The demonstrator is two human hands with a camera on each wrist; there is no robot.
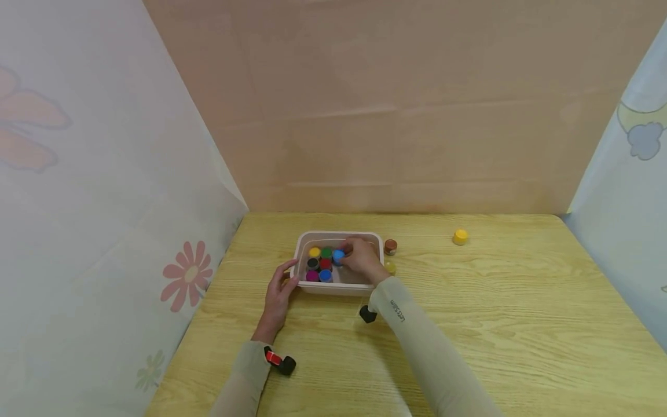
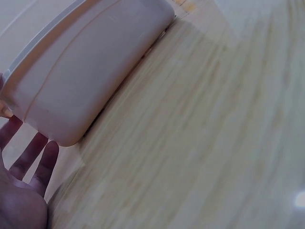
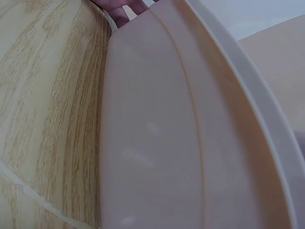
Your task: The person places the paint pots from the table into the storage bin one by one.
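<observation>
A pale plastic tub (image 1: 339, 288) holds several small round pots with coloured lids. Inside it, my right hand (image 1: 363, 258) pinches a light-blue pot (image 1: 338, 256) between thumb and fingers. Beside that pot are a green-lidded pot (image 1: 326, 253) and a red-lidded pot (image 1: 325, 264). At the tub's left end my left hand (image 1: 278, 298) touches the wall and rim near the front corner. Its fingers (image 2: 45, 167) look spread and fairly straight in the left wrist view. The right wrist view shows mostly the tub's outer wall (image 3: 152, 124); the pinched pot is hidden there.
Just right of the tub stand a brown-red pot (image 1: 391, 247) and a yellowish pot (image 1: 390, 267), partly covered by my wrist. Farther right is a yellow pot (image 1: 460, 237). The wooden table (image 1: 521, 301) meets a brown backdrop (image 1: 391, 145) at the back.
</observation>
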